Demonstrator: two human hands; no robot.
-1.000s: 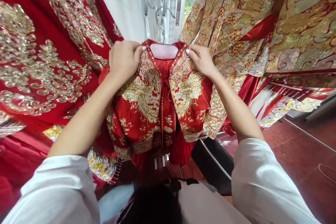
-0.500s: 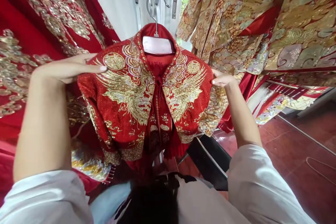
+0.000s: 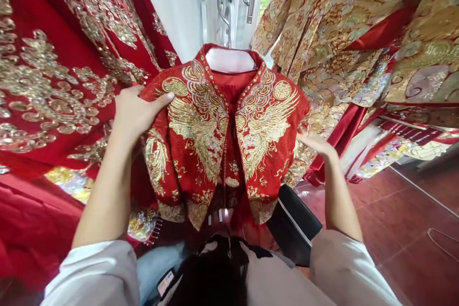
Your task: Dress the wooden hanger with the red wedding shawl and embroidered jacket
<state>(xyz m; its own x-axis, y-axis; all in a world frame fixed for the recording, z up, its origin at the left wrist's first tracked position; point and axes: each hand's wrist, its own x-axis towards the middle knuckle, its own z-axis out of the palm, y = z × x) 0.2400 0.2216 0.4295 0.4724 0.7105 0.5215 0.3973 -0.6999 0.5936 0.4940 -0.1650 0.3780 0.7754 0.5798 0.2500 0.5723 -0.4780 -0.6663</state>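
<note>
A red jacket [image 3: 201,153] with gold phoenix-like embroidery and a stand collar hangs upright on a hanger [image 3: 223,7] with a metal hook. The front is parted, and a red inner garment [image 3: 233,162] shows between the panels. My left hand [image 3: 138,107] grips the shoulder on the left, thumb on the front and fingers hidden behind the cloth. At the opposite sleeve, my right hand [image 3: 317,143] holds the edge, its fingertips partly hidden by the fabric. A white piece [image 3: 229,60] fills the neck opening.
Red garments with gold sequins [image 3: 60,91] hang close on the left. Gold patterned garments [image 3: 322,33] crowd the right side. A black box-like object [image 3: 296,224] sits low behind the jacket, above the red tiled floor [image 3: 405,229]. White hangers [image 3: 203,14] hang behind the hook.
The jacket now sits further right and a little lower in view. My left hand has turned more upright on the shoulder, and my right hand is lower along the sleeve.
</note>
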